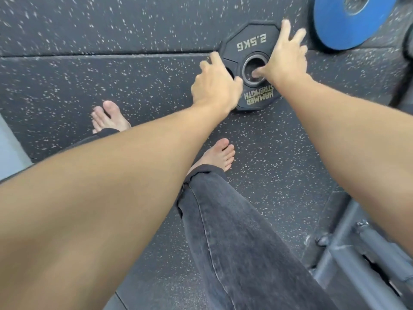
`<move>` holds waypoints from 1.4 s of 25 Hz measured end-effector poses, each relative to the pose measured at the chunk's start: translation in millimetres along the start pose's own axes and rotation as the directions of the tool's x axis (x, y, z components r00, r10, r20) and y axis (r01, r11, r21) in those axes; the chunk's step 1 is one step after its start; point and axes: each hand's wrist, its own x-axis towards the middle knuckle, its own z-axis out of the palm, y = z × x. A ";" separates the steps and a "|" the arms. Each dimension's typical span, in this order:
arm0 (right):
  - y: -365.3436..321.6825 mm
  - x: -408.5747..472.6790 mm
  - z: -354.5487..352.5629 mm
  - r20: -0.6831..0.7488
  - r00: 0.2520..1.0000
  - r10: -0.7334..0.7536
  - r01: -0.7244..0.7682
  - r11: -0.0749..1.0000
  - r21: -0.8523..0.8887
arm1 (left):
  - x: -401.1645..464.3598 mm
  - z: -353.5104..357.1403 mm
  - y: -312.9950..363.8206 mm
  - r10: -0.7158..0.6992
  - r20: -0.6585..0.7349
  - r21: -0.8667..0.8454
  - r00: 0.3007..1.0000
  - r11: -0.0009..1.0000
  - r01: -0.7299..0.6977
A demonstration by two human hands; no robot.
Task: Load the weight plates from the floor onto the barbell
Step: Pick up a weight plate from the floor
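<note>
A black 2.5 kg weight plate lies flat on the speckled rubber floor ahead of me. My left hand curls over its left edge, fingers hooked at a grip slot. My right hand covers the plate's right side, with the thumb dipped into the centre hole and the fingers spread toward the far right edge. A blue weight plate sits at the top right, partly cut off by the frame. No barbell bar is plainly visible.
My bare feet stand on the dark floor just short of the black plate. A grey metal frame occupies the lower right corner. A seam between floor mats runs across the upper left.
</note>
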 end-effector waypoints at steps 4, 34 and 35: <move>6.8 6.8 -0.8 -0.085 0.996 0.003 -0.001 1.000 0.030 | 3.9 8.6 -5.3 -0.032 -0.007 -0.032 0.999 0.999 0.031; -40.3 -533.8 -542.7 -0.841 0.527 -0.119 0.626 0.724 0.289 | -496.2 -496.5 136.1 0.290 -0.799 -0.140 0.527 0.763 -0.631; -40.5 -562.8 -561.6 -0.876 0.475 -0.085 0.659 0.694 0.290 | -524.5 -516.6 139.5 0.322 -0.820 -0.108 0.473 0.725 -0.680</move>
